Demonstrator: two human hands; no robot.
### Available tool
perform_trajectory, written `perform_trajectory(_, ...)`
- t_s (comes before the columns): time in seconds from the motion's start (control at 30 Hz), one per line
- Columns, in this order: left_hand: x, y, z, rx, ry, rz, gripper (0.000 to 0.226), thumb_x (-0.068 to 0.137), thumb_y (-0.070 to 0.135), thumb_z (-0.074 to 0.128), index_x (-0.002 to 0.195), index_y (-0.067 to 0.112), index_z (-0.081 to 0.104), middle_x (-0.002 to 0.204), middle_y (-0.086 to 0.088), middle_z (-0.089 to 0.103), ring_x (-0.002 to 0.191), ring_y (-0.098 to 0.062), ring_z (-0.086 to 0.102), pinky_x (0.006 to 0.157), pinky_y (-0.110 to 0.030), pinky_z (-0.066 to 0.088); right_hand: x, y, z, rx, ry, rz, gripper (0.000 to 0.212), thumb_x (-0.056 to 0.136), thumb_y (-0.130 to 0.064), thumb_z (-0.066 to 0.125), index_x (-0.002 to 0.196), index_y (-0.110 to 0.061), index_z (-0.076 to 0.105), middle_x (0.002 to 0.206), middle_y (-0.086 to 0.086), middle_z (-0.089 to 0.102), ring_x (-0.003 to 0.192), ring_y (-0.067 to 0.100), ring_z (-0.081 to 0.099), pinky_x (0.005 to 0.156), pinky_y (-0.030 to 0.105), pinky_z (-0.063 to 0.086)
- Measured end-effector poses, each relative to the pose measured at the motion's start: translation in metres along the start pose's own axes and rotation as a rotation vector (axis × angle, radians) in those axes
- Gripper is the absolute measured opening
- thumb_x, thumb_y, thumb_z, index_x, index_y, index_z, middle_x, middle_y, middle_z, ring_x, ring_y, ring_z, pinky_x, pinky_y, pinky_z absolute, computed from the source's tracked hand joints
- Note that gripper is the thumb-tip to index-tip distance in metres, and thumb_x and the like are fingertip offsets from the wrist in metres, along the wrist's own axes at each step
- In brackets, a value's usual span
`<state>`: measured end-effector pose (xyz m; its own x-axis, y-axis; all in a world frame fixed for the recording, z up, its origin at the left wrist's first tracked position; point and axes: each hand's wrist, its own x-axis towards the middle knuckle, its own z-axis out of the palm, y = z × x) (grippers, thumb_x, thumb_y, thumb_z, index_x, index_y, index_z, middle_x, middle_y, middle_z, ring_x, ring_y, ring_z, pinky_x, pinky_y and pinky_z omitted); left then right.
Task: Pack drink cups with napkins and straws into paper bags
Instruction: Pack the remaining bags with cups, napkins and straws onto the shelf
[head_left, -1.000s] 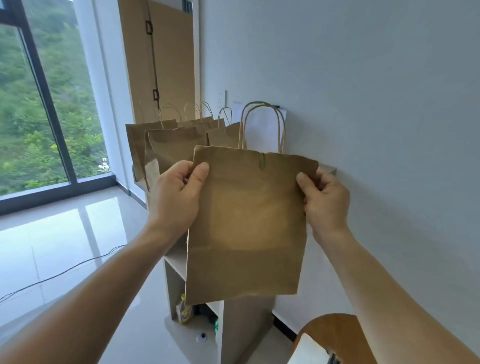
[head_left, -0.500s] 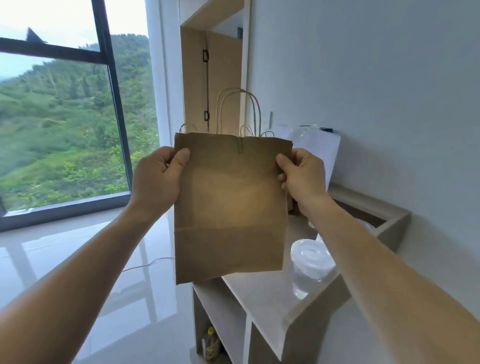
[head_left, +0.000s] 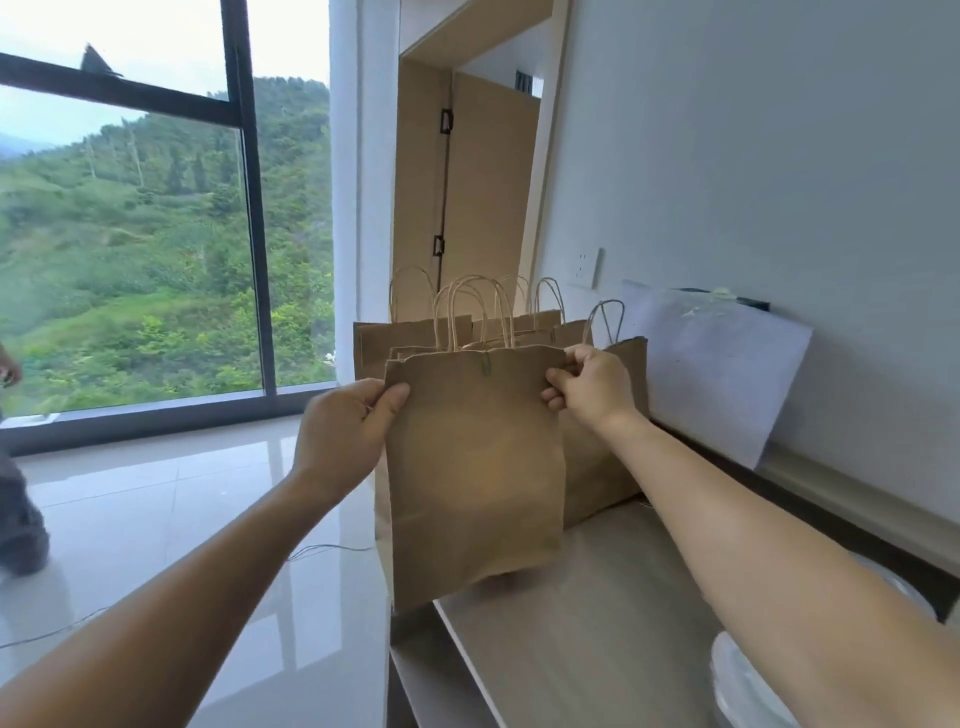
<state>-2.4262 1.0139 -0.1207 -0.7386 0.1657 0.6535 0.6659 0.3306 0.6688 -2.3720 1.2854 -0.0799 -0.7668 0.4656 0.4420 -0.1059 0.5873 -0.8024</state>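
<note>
Head view: paper bag pinched between left hand and right hand.

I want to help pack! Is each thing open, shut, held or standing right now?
Front bag: flat, unopened, held in the air.
Left hand: pinches bag's top left corner.
Right hand: pinches bag's top right corner.
Other bags: standing on the counter.
Cup: lid on.

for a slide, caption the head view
Left hand and right hand hold a paper bag by its top corners; other bags stand on the shelf behind.
</note>
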Motion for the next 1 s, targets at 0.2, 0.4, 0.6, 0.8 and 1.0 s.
perform_trajectory(0.2,0.019,-0.039,0.026,0.039,-0.064,0.084,0.046,0.095,0.03,0.063,0.052,0.032,0.047,0.049,0.01,0.046,0.051,-0.008,0.043,0.05,-0.019,0.03,0.042,0.021,0.02,-0.146,-0.028,0.03,0.019,0.093,0.001,0.06,0.095,-0.017,0.063,0.082,0.005,0.069,0.058,0.009,0.07,0.058,0.025,0.059)
perform_trajectory(0.4,0.03,-0.054,0.045,0.038,-0.033,0.144,0.033,0.094,0.025,0.066,0.064,0.012,0.062,0.053,0.003,0.051,0.061,-0.017,0.047,0.055,-0.02,0.036,0.064,0.028,0.023,-0.337,-0.011,-0.043,0.019,0.092,-0.01,0.065,0.087,-0.028,0.064,0.071,-0.008,0.069,0.053,0.008,0.068,0.06,0.027,0.055)
perform_trajectory(0.6,0.034,-0.058,0.057,0.002,-0.039,0.194,0.06,0.092,0.019,0.069,0.053,0.037,0.027,0.046,0.007,0.033,0.053,-0.008,0.04,0.05,-0.013,0.03,0.072,0.034,0.019,-0.363,0.02,-0.066,0.028,0.091,-0.012,0.067,0.079,-0.036,0.06,0.07,-0.012,0.067,0.047,0.007,0.065,0.065,0.033,0.058)
perform_trajectory(0.8,0.045,-0.062,0.056,0.012,-0.008,0.227,0.05,0.093,0.023,0.067,0.054,0.025,0.036,0.048,0.009,0.028,0.052,-0.008,0.037,0.049,-0.018,0.026,0.071,0.04,0.019,-0.347,0.021,-0.057,0.024,0.09,-0.012,0.067,0.081,-0.034,0.06,0.069,-0.01,0.069,0.05,0.008,0.066,0.069,0.037,0.06)
perform_trajectory(1.0,0.034,-0.069,0.06,0.044,-0.024,0.214,0.038,0.093,0.023,0.067,0.06,0.008,0.058,0.05,0.002,0.041,0.059,-0.015,0.04,0.052,-0.02,0.032,0.064,0.046,0.022,-0.362,0.029,-0.04,0.021,0.088,-0.016,0.065,0.08,-0.034,0.061,0.06,-0.007,0.068,0.055,0.011,0.067,0.074,0.041,0.059)
